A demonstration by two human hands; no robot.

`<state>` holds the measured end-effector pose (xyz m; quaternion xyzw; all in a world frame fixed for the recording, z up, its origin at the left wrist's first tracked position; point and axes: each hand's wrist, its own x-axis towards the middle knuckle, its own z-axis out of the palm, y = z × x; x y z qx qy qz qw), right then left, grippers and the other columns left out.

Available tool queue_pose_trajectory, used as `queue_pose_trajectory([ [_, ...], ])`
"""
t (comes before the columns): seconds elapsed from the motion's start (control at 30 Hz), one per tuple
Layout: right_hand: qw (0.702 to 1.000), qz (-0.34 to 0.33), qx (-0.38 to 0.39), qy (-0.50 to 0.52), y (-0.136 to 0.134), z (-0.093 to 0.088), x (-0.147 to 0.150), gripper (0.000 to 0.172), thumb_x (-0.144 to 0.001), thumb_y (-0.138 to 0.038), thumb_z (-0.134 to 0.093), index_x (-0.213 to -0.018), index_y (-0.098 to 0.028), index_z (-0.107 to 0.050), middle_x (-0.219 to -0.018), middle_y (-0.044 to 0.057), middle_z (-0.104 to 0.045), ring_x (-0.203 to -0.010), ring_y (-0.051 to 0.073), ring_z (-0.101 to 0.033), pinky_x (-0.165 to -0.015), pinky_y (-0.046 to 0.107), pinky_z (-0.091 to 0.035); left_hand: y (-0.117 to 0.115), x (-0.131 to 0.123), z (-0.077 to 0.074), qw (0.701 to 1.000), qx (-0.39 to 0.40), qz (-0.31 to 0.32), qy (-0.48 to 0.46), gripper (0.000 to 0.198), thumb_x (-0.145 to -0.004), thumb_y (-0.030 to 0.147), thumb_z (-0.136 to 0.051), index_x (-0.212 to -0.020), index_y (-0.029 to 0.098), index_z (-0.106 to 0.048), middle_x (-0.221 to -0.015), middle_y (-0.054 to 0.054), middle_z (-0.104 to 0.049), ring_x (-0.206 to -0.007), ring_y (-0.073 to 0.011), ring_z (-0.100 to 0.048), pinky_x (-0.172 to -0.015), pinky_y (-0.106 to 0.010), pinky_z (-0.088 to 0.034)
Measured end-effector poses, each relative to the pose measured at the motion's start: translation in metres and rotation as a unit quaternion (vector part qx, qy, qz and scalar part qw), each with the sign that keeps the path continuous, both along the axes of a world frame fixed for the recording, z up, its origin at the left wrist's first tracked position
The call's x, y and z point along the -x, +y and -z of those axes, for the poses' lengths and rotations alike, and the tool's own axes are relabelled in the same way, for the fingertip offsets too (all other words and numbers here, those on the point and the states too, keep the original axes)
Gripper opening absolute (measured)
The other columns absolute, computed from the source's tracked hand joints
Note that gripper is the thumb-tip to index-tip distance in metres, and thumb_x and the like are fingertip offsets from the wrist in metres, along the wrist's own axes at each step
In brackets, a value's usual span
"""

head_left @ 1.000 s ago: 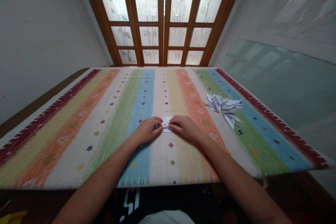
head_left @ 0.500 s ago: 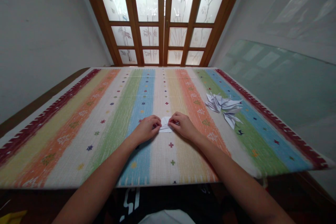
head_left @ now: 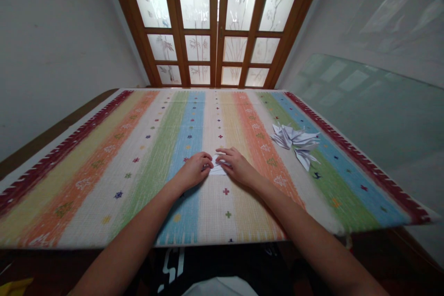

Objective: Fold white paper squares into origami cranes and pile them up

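A small folded piece of white paper [head_left: 217, 170] lies on the striped tablecloth in front of me, partly covered by my fingers. My left hand [head_left: 196, 169] pinches its left edge, thumb and fingers closed together. Over the right part of the paper is my right hand [head_left: 237, 165], its fingers bent and reaching leftward across the top. The right fingertips touch the paper close to the left ones. Creases show on the paper's near part; its far part is mostly hidden.
A pile of folded white paper cranes [head_left: 294, 141] lies on the right side of the table. The striped tablecloth [head_left: 145, 185] covers the table up to its near edge. Beyond it stand wooden doors with glass panes [head_left: 217, 37]. A pale green glass board [head_left: 364, 106] leans at the right wall.
My right hand has shifted slightly left over the paper, its fingers now stretched farther toward my left hand. The left hand stays at the paper's left edge.
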<state>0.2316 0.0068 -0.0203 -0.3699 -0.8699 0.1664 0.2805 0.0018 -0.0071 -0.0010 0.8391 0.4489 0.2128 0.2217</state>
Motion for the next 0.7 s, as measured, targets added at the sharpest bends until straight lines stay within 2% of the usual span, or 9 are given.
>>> queue_pose_trajectory([
  [0.13,0.999,-0.025,0.028,-0.032,0.002,0.0,-0.001,0.029,-0.097,-0.002,-0.059,-0.11,-0.021,-0.076,-0.145,0.012,-0.068,-0.12,0.025,-0.064,-0.107,0.047,-0.051,0.0004,0.0002,0.0002,1.0,-0.005,-0.01,0.005,0.018,-0.086,0.008,-0.064,-0.09,0.018,-0.079,-0.117,-0.011,-0.075,-0.108,-0.0252,-0.07,-0.105,-0.042,-0.054],
  [0.37,0.998,-0.034,0.038,-0.025,0.0048,-0.0033,-0.0041,0.031,-0.093,-0.004,-0.061,-0.108,-0.022,-0.08,-0.141,0.013,-0.07,-0.132,0.024,-0.065,-0.114,0.046,-0.05,0.001,0.0013,-0.0008,0.999,0.022,-0.029,0.0,0.016,-0.085,0.01,-0.065,-0.086,0.018,-0.079,-0.11,-0.01,-0.077,-0.084,-0.0195,-0.07,-0.089,-0.036,-0.057],
  [0.7,0.999,-0.027,0.034,-0.023,0.0033,-0.0088,-0.0065,0.025,-0.096,-0.009,-0.061,-0.109,-0.021,-0.079,-0.139,0.013,-0.071,-0.124,0.023,-0.07,-0.109,0.041,-0.053,0.0013,0.0036,-0.008,0.998,0.024,-0.053,0.024,0.011,-0.084,0.017,-0.07,-0.078,0.017,-0.079,-0.091,-0.009,-0.077,-0.08,-0.0219,-0.069,-0.08,-0.034,-0.054],
])
